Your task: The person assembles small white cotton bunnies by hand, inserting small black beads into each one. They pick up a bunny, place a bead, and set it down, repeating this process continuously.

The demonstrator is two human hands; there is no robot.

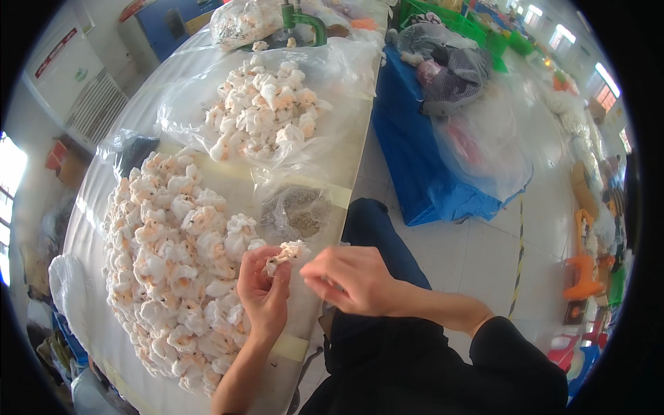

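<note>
Between the thumb and fingers of my left hand (267,290) is a small white and peach plush piece (282,255) with dark spots on it. Just to its right is my right hand (353,280), fingers curled together and slightly blurred; whether it pinches something small cannot be told. Left of my hands lies a large heap of similar plush pieces (171,270). Beyond my hands, near the table edge, a clear plastic bag (298,210) holds small greyish bits. Farther up, a smaller pile of plush pieces (264,109) rests on a clear plastic sheet (342,67).
A green metal hand press (316,28) stands at the table's far end beside a filled clear bag (244,23). Right of the table (358,155), a blue sack (410,171) on the floor bears cloth and plastic bags. Orange stools (583,280) stand at far right.
</note>
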